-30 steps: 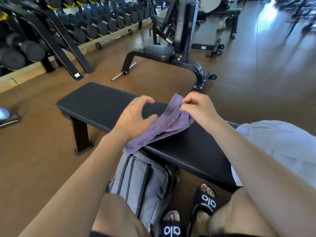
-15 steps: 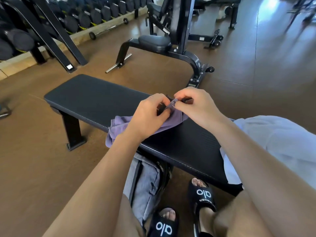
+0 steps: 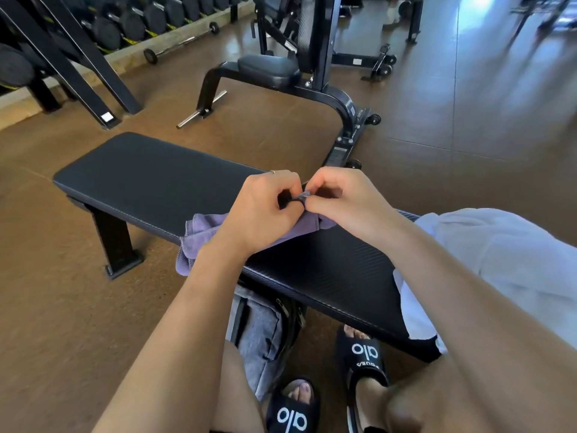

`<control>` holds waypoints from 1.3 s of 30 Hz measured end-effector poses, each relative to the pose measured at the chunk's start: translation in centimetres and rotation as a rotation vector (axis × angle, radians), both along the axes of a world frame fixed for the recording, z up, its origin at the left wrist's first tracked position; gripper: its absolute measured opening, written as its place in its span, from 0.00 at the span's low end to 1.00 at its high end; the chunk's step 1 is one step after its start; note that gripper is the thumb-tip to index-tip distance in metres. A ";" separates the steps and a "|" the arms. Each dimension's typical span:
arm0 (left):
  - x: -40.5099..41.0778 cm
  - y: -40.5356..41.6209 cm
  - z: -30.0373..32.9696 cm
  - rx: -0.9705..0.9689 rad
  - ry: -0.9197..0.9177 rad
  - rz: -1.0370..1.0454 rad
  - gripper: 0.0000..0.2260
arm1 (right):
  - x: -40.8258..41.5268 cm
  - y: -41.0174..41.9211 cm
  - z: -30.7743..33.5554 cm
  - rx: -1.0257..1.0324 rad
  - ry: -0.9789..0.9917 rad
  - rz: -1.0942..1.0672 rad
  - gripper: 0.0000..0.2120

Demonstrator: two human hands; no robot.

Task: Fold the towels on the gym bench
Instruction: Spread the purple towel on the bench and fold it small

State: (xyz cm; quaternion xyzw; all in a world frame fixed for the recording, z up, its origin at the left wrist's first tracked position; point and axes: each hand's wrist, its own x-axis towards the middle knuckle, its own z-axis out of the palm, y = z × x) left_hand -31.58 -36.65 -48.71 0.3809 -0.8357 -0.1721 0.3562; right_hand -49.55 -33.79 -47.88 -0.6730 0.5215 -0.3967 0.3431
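Both hands meet over the table [image 3: 150, 173], the left hand [image 3: 262, 210] and right hand [image 3: 346, 204] each pinching the same bunched corner of the purple towel [image 3: 199, 235], which trails under the left wrist and droops off the near edge. It looks light, limp and easily creased, so corners are probably the best hold. One purple towel; a white cloth [image 3: 505, 254] lies beyond the right forearm.

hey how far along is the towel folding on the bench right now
Done: nothing looks fully folded. In hand: the left hand and right hand pinch the purple towel at one spot, its other end drooping off the bench. Left: finish it, then the white towel.
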 end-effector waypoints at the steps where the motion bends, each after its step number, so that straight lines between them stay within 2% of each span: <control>1: 0.0 0.1 0.0 0.012 0.011 -0.009 0.04 | 0.0 0.0 0.0 0.007 -0.018 -0.005 0.01; 13: 1.9 0.7 -0.4 0.162 0.058 -0.015 0.01 | 0.7 0.0 0.3 -0.043 0.003 -0.044 0.03; 15: 2.6 0.5 -0.7 0.172 0.014 -0.032 0.02 | 0.4 -0.1 0.3 -0.051 -0.013 -0.083 0.04; 22: 4.1 -0.6 -0.4 0.048 -0.314 -0.094 0.06 | 0.0 -0.1 0.7 -0.125 -0.124 -0.236 0.05; 28: 3.7 -0.4 -0.4 0.026 -0.361 -0.095 0.08 | -0.7 0.0 1.3 -0.165 -0.182 -0.313 0.09; 32: 3.7 -0.2 -1.2 -0.030 -0.404 -0.018 0.06 | -1.5 0.1 0.8 -0.184 -0.150 -0.408 0.11; 35: 4.1 0.2 -1.7 -0.004 -0.468 -0.021 0.06 | -2.1 0.1 0.4 -0.203 -0.111 -0.488 0.10; 37: 4.6 0.2 -1.3 -0.020 -0.507 -0.023 0.07 | -2.5 0.0 -0.2 -0.175 0.020 -0.501 0.10; 39: 4.8 -0.1 0.1 -0.073 -0.497 -0.037 0.09 | -2.6 0.1 -0.4 -0.180 0.220 -0.478 0.15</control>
